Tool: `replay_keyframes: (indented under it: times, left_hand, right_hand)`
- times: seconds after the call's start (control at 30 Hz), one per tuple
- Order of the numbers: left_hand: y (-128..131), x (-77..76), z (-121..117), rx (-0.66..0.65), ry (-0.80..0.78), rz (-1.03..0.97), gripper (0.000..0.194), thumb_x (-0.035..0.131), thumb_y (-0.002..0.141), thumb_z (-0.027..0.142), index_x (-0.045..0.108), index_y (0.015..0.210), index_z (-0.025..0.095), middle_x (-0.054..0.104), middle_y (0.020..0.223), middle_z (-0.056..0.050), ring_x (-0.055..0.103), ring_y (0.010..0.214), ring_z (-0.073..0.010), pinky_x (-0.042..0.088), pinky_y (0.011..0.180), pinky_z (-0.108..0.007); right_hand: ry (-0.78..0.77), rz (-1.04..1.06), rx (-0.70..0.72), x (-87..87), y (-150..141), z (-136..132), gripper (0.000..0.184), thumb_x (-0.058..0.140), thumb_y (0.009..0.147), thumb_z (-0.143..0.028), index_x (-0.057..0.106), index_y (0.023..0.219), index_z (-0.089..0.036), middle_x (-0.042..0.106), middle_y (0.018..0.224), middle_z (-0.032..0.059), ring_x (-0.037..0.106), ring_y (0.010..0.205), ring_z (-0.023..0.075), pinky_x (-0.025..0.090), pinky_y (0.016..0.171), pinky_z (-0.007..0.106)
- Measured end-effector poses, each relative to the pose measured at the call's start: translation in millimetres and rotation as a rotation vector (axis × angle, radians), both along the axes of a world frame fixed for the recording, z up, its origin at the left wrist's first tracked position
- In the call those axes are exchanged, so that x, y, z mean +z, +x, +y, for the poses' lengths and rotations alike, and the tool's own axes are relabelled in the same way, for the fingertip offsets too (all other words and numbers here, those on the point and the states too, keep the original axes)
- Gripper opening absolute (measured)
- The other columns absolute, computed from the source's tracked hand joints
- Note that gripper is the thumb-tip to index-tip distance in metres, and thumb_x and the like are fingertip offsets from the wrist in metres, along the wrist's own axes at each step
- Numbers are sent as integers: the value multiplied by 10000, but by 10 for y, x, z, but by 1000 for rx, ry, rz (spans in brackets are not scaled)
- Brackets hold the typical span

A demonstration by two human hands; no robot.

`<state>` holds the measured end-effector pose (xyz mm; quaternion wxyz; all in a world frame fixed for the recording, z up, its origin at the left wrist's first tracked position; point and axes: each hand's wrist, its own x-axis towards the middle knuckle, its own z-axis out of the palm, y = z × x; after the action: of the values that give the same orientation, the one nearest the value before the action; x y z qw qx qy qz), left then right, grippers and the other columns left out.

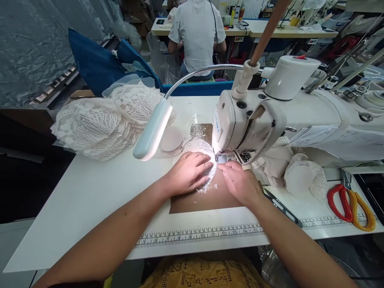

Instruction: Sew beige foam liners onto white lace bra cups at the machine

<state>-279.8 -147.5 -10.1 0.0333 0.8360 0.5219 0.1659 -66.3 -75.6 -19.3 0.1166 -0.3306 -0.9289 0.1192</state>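
The lace piece (201,145) lies about midway between the near and far edges of the white surface (105,200), on a brown sheet (207,202) and at the left side of the needle end of the sewing machine (232,120).

Left hand (192,172): palm down, fingers spread over the lace from its left side. The grip is unclosed; it presses rather than grasps.

Right hand (237,178): fingers drawn together, fingertips at the lace's right rim, just on the near-edge side of the needle area. Whether this grip pinches the rim or only rests against it cannot be told; glare and the fingers hide the contact.

Governing relation: the lace's curved right rim sits between the two sets of fingertips and next to the needle area. The left hand covers more of the piece; the right hand is nearer the rim. The outline appears oval, its long axis running roughly from the far edge toward the near edge, though the left hand covers much of it.

Clearances: the lamp (154,128) hangs to the left of the work. The scissors (349,202) lie near the surface's near right corner, well apart from both hands.
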Motion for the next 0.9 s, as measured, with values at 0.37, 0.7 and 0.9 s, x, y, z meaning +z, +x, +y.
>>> replay_keyframes:
  times: [0.37,0.7,0.9]
  left_hand:
    - [1,13,32,64,-83,-186,351,393,989,260,532,684,159,530,678,-33,482,666,-154,410,642,-276]
    - [-37,87,10,33,-152,-176,284,400,977,301,616,877,147,625,858,-79,551,807,-194,447,741,-312]
    - [-54,26,6,-149,-98,-46,387,435,972,300,544,1312,151,580,1341,-119,506,1204,-289,394,984,-436]
  right_hand:
    - [-13,18,-3,12,1,-13,361,405,921,-170,694,1124,-243,669,960,66,595,763,164,405,628,248]
    - [47,-105,100,43,-15,-14,469,416,844,-50,644,1211,-234,611,892,49,511,740,166,307,562,274]
    - [140,-143,99,23,-16,-53,466,436,822,-36,669,1179,-225,606,903,61,486,770,188,327,614,295]
